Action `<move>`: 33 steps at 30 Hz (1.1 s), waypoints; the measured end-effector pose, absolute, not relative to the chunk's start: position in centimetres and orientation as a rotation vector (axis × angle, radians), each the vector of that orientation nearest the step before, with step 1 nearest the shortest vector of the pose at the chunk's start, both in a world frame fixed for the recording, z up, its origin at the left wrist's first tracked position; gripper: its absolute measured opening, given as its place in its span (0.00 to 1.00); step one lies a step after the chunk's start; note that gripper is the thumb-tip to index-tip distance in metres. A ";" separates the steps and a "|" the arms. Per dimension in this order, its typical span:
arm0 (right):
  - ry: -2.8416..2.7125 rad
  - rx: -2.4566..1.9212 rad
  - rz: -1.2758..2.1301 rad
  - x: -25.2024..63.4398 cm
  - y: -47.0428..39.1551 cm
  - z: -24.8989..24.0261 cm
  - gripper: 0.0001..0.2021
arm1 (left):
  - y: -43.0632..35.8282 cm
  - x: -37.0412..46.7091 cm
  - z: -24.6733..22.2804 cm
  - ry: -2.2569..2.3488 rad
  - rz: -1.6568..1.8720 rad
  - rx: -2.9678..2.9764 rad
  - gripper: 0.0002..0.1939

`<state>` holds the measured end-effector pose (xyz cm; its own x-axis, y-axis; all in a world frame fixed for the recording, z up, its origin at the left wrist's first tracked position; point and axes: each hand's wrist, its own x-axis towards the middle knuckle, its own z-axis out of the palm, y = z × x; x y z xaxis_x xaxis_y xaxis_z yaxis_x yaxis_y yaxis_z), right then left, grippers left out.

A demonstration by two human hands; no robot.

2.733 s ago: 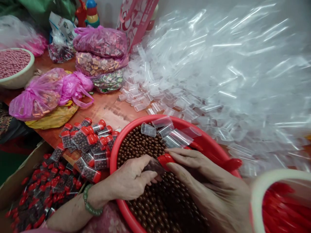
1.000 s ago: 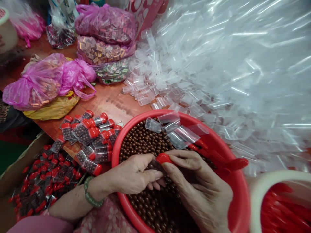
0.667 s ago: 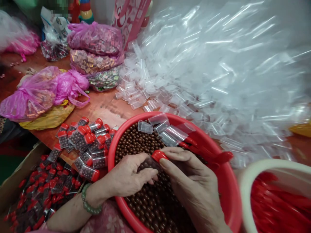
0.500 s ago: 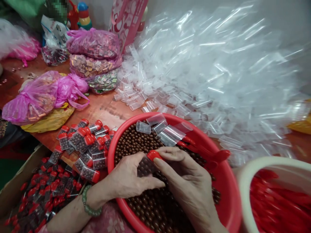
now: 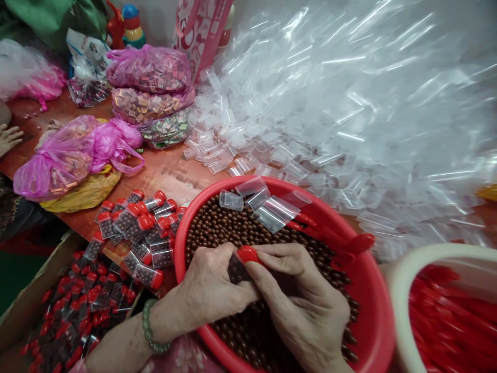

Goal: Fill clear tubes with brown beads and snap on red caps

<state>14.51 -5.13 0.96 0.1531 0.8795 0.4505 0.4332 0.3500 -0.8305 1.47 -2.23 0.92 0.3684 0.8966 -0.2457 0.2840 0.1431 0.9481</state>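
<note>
Over a red basin of round brown chocolate balls, my left hand is closed around a small clear container filled with the balls. My right hand pinches the red cap at the container's top end, thumb and fingertips pressed on it. The cap sits against the container; whether it is fully seated I cannot tell. Several clear plastic tubes lie on the balls near the far rim, beside red plastic pieces. A green bead bracelet circles my left wrist.
Capped containers are heaped left of the basin, with more in a cardboard box below. A large pile of clear tubes covers the back right. A white bucket holds red caps. Pink bags and another person's hand are at left.
My left thumb has closed in toward the cap, and my right fingers have shifted slightly on it. Another person's hand has come into view at the far left. The view has shifted slightly.
</note>
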 end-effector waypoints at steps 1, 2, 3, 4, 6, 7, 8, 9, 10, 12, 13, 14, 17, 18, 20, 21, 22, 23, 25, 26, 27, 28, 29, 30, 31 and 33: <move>-1.524 -1.243 0.458 14.7 -5.2 0.8 0.12 | -2.2 1.4 1.0 1.110 0.645 1.327 0.10; -1.581 -1.219 0.432 14.8 -5.3 0.7 0.13 | -2.1 1.3 1.1 1.060 0.659 1.239 0.08; -1.639 -1.197 0.418 15.0 -5.3 0.6 0.14 | -2.0 1.2 1.1 1.008 0.662 1.152 0.06; -1.693 -1.179 0.416 15.1 -5.3 0.6 0.15 | -1.9 1.2 1.2 0.959 0.655 1.076 0.05; -1.783 -1.168 0.412 15.4 -5.2 0.4 0.22 | -1.5 1.0 1.2 0.897 0.626 0.988 0.05; -1.824 -1.176 0.395 15.4 -5.1 0.3 0.28 | -1.4 0.9 1.1 0.882 0.607 0.962 0.06; -1.865 -1.192 0.366 15.5 -5.1 0.2 0.34 | -1.2 0.8 1.0 0.869 0.588 0.937 0.07; -1.905 -1.213 0.321 15.5 -5.0 0.0 0.39 | -1.1 0.8 0.9 0.855 0.570 0.906 0.09; -1.941 -1.232 0.262 15.4 -4.9 -0.2 0.40 | -1.0 0.8 0.8 0.839 0.558 0.867 0.11; -1.994 -1.267 0.138 15.4 -4.7 -0.5 0.38 | -0.8 0.8 0.6 0.792 0.562 0.806 0.14; -2.011 -1.278 0.079 15.3 -4.7 -0.7 0.35 | -0.7 0.9 0.6 0.773 0.580 0.794 0.14; -2.029 -1.281 0.024 15.3 -4.6 -0.7 0.34 | -0.6 0.9 0.6 0.761 0.601 0.793 0.15; -2.094 -1.264 -0.112 15.4 -4.4 -0.8 0.34 | -0.6 1.2 0.9 0.736 0.619 0.795 0.17; -2.119 -1.253 -0.145 15.5 -4.3 -0.8 0.35 | -0.6 1.3 1.1 0.721 0.611 0.780 0.18; -2.142 -1.237 -0.200 15.7 -4.3 -0.8 0.36 | -0.6 1.5 1.3 0.692 0.589 0.734 0.20; -2.142 -1.233 -0.219 15.8 -4.3 -0.8 0.36 | -0.6 1.6 1.3 0.681 0.579 0.708 0.21; -2.135 -1.229 -0.232 15.8 -4.3 -0.9 0.37 | -0.7 1.6 1.4 0.677 0.572 0.687 0.22; -2.125 -1.225 -0.242 15.9 -4.4 -0.9 0.36 | -0.7 1.7 1.4 0.676 0.568 0.672 0.23; -2.107 -1.212 -0.245 15.9 -4.4 -1.1 0.36 | -0.7 1.8 1.5 0.679 0.565 0.663 0.23; -2.103 -1.205 -0.238 15.9 -4.4 -1.1 0.36 | -0.8 1.9 1.5 0.682 0.565 0.667 0.23; -2.101 -1.198 -0.229 15.9 -4.4 -1.1 0.36 | -0.8 1.8 1.5 0.686 0.564 0.671 0.23; -2.100 -1.194 -0.220 15.9 -4.3 -1.1 0.36 | -0.9 1.8 1.5 0.690 0.564 0.677 0.24; -2.101 -1.186 -0.212 15.9 -4.3 -1.1 0.36 | -0.9 1.7 1.4 0.695 0.565 0.685 0.24; -2.105 -1.178 -0.206 16.0 -4.2 -1.0 0.35 | -1.0 1.6 1.3 0.703 0.570 0.700 0.25; -2.111 -1.171 -0.198 16.0 -4.1 -0.9 0.34 | -1.0 1.5 1.1 0.709 0.573 0.720 0.25; -2.126 -1.173 -0.176 16.1 -4.0 -0.7 0.32 | -1.0 1.3 0.6 0.714 0.576 0.738 0.28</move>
